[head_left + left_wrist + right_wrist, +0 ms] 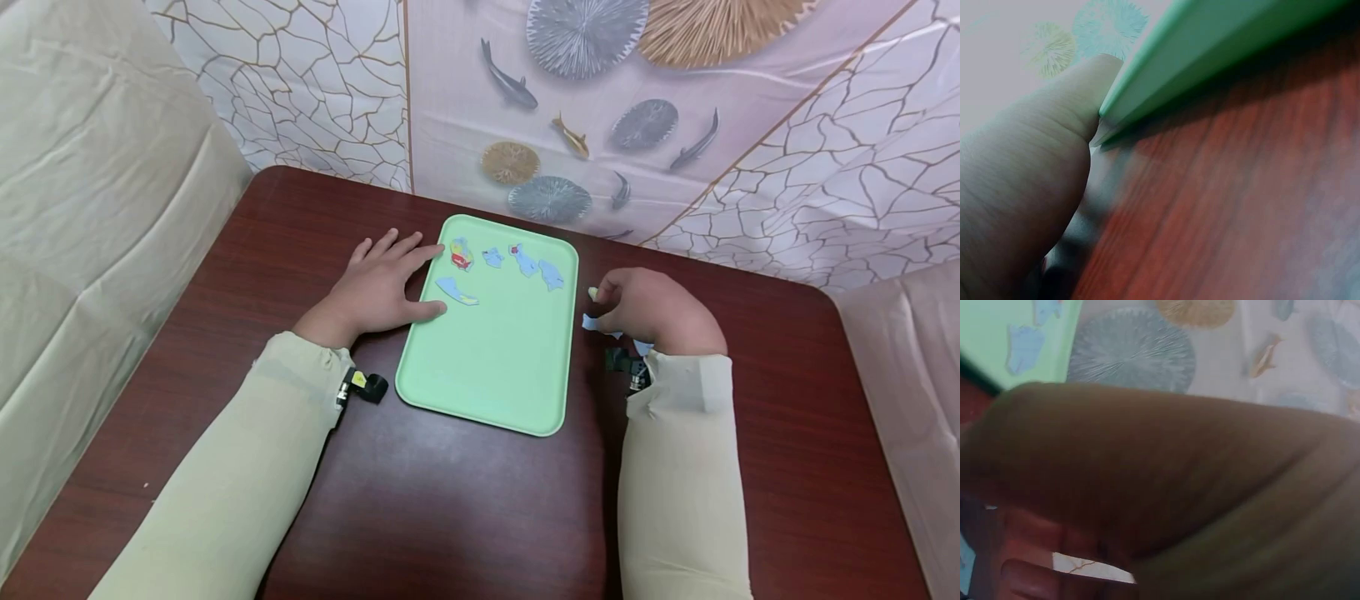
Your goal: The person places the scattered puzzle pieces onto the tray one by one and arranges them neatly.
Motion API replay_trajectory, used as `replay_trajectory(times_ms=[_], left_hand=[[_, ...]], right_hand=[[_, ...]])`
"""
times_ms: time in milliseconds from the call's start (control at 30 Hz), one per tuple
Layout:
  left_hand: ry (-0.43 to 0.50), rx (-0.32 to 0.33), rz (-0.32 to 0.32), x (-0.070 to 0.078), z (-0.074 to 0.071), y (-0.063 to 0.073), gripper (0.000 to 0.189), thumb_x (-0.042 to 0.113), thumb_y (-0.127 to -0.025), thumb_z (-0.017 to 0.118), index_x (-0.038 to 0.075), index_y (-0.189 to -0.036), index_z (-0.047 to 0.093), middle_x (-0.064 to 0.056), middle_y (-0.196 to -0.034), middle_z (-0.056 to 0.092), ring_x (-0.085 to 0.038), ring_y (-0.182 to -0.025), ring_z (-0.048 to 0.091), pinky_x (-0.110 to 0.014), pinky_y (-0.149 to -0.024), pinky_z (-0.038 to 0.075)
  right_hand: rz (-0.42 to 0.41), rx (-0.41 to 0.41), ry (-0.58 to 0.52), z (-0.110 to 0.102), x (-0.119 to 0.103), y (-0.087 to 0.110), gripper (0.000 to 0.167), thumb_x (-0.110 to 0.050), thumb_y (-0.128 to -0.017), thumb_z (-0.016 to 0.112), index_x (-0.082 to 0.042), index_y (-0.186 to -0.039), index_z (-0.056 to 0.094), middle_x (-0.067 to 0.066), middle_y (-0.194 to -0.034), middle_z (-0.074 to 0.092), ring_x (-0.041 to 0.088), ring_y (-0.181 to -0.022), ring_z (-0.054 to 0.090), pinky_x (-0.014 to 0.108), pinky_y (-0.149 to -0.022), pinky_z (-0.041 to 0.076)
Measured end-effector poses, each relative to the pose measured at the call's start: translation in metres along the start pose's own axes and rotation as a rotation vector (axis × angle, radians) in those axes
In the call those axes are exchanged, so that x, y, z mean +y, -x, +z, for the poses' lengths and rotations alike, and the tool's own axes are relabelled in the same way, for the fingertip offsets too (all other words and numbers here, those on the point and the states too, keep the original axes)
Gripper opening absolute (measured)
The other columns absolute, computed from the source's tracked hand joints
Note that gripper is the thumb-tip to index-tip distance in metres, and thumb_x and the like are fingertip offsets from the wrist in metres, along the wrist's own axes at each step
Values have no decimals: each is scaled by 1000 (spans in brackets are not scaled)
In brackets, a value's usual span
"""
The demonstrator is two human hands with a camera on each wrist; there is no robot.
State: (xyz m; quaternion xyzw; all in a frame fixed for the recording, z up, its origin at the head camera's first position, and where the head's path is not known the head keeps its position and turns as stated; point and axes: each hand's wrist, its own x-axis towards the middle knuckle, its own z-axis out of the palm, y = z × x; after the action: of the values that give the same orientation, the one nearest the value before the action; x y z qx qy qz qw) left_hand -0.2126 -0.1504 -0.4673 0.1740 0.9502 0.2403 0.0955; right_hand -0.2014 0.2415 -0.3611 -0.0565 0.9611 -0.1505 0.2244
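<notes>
A light green tray (495, 358) lies on the table with several flat jigsaw-like pieces near its far edge. Among them are a red and yellow piece (461, 255), a blue curved piece (456, 292) and a blue piece (551, 275). My left hand (378, 287) spreads its fingers at the tray's left side, thumb and index finger touching the rim. Right of the tray, my right hand (648, 308) bends its fingers down over loose pieces. A pale yellowish piece (593, 293) shows at its fingertips, and a blue piece (590, 322) lies by the thumb. Whether it pinches one is unclear.
The dark red-brown table (450, 508) extends around the tray. Another blue piece (642, 347) is partly hidden by the right wrist. Behind the table's far edge hangs a patterned cloth (450, 125); pale cloth (97, 192) covers the left side.
</notes>
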Motion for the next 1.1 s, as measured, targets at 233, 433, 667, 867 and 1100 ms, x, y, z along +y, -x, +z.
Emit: replay_trajectory(times_ms=[233, 433, 667, 867, 1100], left_hand=[[3, -1, -2, 0, 0, 0, 96, 74, -97, 73, 41, -178, 33, -6, -190, 20, -39, -178, 5, -68, -140, 2], [0, 1, -1, -1, 0, -1, 96, 74, -97, 73, 42, -178, 32, -6, -190, 21, -38, -178, 5, -68, -140, 2], [1, 2, 1, 0, 1, -1, 96, 74, -97, 73, 42, -178, 33, -6, -190, 21, -39, -178, 5, -68, -140, 2], [0, 3, 2, -1, 1, -1, 96, 74, -97, 73, 42, -178, 33, -6, -190, 21, -39, -178, 5, -68, -140, 2], [-2, 0, 4, -1, 0, 0, 96, 75, -97, 73, 42, -178, 33, -6, -189, 22, -39, -178, 5, -68, -140, 3]], right_hand=[[-11, -30, 30, 8, 7, -8, 15, -14, -90, 81, -17, -102, 71, -4, -80, 67, 24, -93, 63, 41, -78, 48], [-13, -40, 31, 12, 11, -15, 19, -7, -86, 78, -17, -101, 71, 0, -88, 67, 25, -94, 63, 40, -75, 48], [-1, -49, 28, 15, 13, -19, 20, -3, -86, 78, -16, -101, 72, 3, -92, 69, 27, -95, 63, 40, -74, 49], [1, -48, 38, 16, 12, -19, 19, -1, -87, 75, -16, -98, 72, 2, -89, 67, 27, -92, 62, 40, -71, 49], [-7, -41, 53, 17, 12, -19, 16, -3, -87, 71, -19, -89, 68, 0, -80, 63, 25, -86, 61, 39, -69, 46]])
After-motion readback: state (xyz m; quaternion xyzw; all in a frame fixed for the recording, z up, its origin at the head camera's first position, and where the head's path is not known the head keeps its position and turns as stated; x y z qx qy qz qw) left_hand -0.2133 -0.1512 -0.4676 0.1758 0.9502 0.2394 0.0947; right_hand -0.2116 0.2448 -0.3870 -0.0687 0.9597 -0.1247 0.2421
